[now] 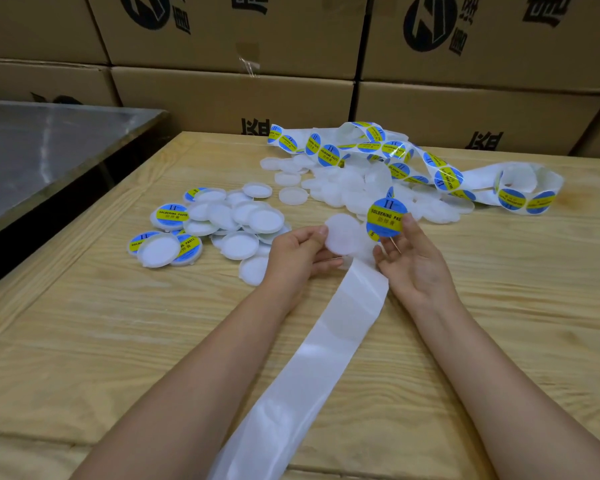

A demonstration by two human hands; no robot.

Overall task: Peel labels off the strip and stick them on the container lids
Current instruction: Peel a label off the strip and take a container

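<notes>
My left hand [297, 252] grips a plain white round lid [343, 233] by its left edge, above the wooden table. My right hand [411, 261] pinches a round blue-and-yellow label [386, 219] by its right edge, just right of the lid and slightly overlapping it. The emptied white backing strip [312, 362] runs from between my hands down toward me. The strip with labels still on it [409, 161] curls across the back of the table. Unlabelled lids [347, 188] lie heaped under it. A pile of lids at left [222, 223] holds some labelled ones [171, 215].
The wooden table [118, 341] has a raised border along its left side. A metal-topped table [49, 143] stands to the left across a dark gap. Stacked cardboard boxes [232, 95] form a wall right behind the table's far edge.
</notes>
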